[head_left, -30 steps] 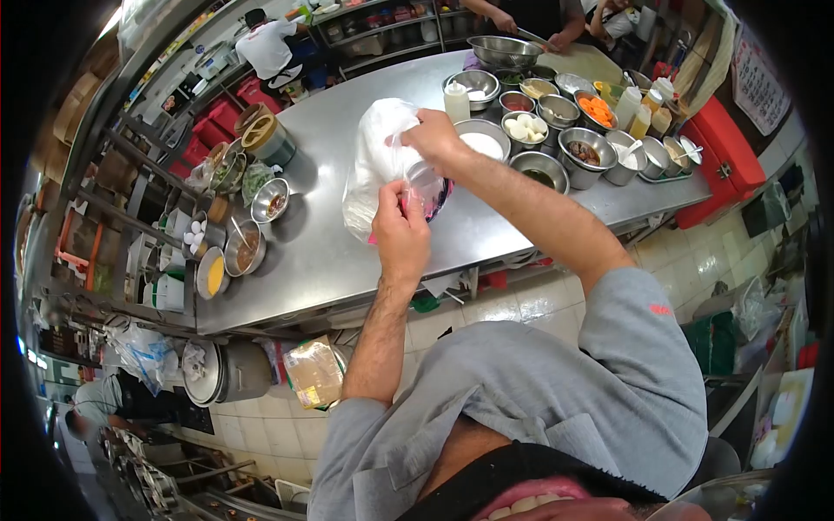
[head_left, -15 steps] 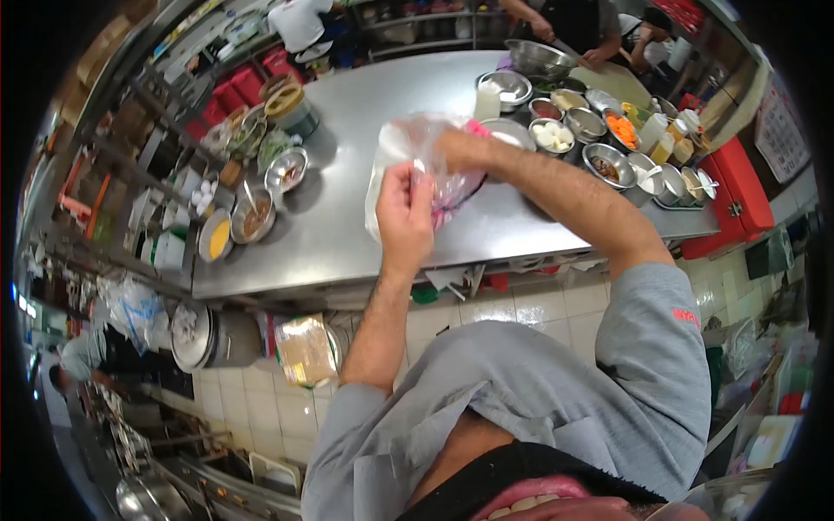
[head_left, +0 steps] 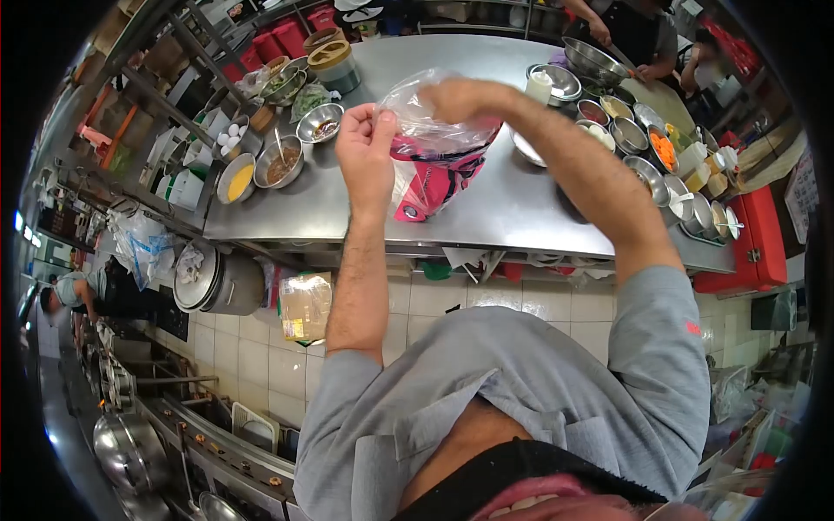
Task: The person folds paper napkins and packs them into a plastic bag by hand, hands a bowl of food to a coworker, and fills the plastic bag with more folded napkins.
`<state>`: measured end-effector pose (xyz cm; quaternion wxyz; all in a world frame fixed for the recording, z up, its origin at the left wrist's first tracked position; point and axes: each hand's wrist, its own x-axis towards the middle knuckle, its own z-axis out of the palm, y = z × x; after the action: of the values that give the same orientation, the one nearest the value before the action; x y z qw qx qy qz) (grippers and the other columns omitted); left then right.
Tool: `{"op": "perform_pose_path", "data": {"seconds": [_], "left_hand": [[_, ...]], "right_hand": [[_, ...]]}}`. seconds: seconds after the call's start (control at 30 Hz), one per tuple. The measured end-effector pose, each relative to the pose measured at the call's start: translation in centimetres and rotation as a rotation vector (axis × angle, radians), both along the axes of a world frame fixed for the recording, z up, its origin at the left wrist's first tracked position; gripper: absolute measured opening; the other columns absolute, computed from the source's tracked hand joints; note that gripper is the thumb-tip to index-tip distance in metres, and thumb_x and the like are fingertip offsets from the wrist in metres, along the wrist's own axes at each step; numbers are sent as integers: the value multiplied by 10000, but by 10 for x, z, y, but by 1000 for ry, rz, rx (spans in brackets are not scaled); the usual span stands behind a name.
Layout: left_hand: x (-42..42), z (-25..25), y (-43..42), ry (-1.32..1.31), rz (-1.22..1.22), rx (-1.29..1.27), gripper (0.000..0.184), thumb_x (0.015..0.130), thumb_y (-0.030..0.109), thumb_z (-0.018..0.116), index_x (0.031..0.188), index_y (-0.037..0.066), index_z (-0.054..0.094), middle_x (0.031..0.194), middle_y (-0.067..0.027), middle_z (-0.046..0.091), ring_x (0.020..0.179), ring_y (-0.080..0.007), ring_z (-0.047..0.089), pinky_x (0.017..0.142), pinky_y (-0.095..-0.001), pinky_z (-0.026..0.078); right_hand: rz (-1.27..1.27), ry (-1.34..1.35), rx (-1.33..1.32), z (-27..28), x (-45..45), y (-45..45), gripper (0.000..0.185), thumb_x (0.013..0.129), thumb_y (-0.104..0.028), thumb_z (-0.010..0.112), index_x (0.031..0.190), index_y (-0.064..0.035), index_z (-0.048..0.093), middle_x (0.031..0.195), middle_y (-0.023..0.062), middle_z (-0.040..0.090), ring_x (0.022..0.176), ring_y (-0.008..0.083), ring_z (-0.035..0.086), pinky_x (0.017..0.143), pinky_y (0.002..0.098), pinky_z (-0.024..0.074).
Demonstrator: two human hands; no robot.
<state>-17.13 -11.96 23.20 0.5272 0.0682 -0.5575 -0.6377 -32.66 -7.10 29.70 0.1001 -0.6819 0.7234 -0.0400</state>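
A clear plastic bag with pink and dark print (head_left: 432, 185) stands at the front of the steel table (head_left: 295, 208). My left hand (head_left: 365, 143) pinches the left edge of its clear upper part between thumb and fingers. Over the right side of the bag's top is my right hand (head_left: 456, 100), its fingers smeared by motion and partly behind the plastic. Something white shows inside the lower left of the bag.
Bowls of yellow liquid (head_left: 241, 182) and brown sauce (head_left: 280, 163) stand left. Right are a squeeze bottle (head_left: 539, 86), a bowl of orange pieces (head_left: 664, 149) and a red cooler (head_left: 754, 239). A co-worker's hand (head_left: 647, 72) is at the back right.
The bag's pink printed side has come into view, and its clear top is spread wider. My left hand has moved left and up, away from my right hand. The view has shifted too.
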Motion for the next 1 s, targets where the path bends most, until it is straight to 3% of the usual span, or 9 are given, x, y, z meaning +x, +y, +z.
{"op": "perform_pose_path", "data": {"seconds": [0.17,0.3,0.43,0.73,0.8,0.83,0.9,0.93,1.0], "left_hand": [[13,6,2,-53,32,-15,137,851,47,561,958,9,484,810,-21,551,710,-65,500,678,-194,414],[16,8,5,-57,37,-48,145,861,60,550,968,2,471,806,-28,552,698,-64,514,643,-190,427],[13,7,13,-98,24,-79,154,865,67,543,972,-8,460,795,-38,553,675,-66,523,609,-191,440],[11,0,-18,42,-3,27,260,813,2,585,1055,-17,493,901,-59,582,770,-100,552,705,-220,453],[2,-10,-27,-46,54,54,222,841,48,552,1050,-6,500,849,-64,581,708,-110,556,658,-227,462],[0,-11,-33,-109,96,39,198,869,95,519,1045,6,507,796,-68,579,645,-120,560,611,-233,470],[4,-8,-45,40,75,156,161,868,88,520,1010,12,509,761,-40,558,610,-101,531,574,-214,443],[6,-5,-52,199,43,248,125,866,81,522,974,18,512,725,-11,537,575,-81,503,537,-194,416],[16,-5,-70,185,61,227,102,868,87,523,949,25,520,722,-8,535,582,-76,497,542,-190,406]], "right_hand": [[161,158,-263,27,-8,-4,320,678,7,533,987,-6,614,848,193,634,830,346,608,710,404,475],[78,153,-23,31,21,5,208,678,26,524,839,-3,652,801,178,637,776,319,613,679,406,472],[137,169,9,-50,-8,-29,231,706,-51,516,877,-69,670,865,182,644,812,299,628,689,407,476],[129,-98,31,1,26,-15,232,672,-13,511,873,3,627,789,211,626,733,306,602,645,401,457],[206,266,179,-51,-5,-55,289,750,-237,583,950,-35,639,735,181,638,676,305,616,618,404,468],[150,289,179,-41,-1,-60,353,754,-237,639,1041,-34,605,871,175,625,798,295,599,703,383,470],[113,-88,45,4,22,-31,268,833,-140,492,1020,9,614,988,143,638,894,219,583,809,319,441],[256,-216,-73,-9,-12,-43,330,875,-265,470,1029,-5,603,992,178,628,894,252,587,800,355,437],[20,-355,-66,34,14,-5,409,890,-336,484,1099,-1,589,1117,161,595,1009,248,566,865,330,439]]}}
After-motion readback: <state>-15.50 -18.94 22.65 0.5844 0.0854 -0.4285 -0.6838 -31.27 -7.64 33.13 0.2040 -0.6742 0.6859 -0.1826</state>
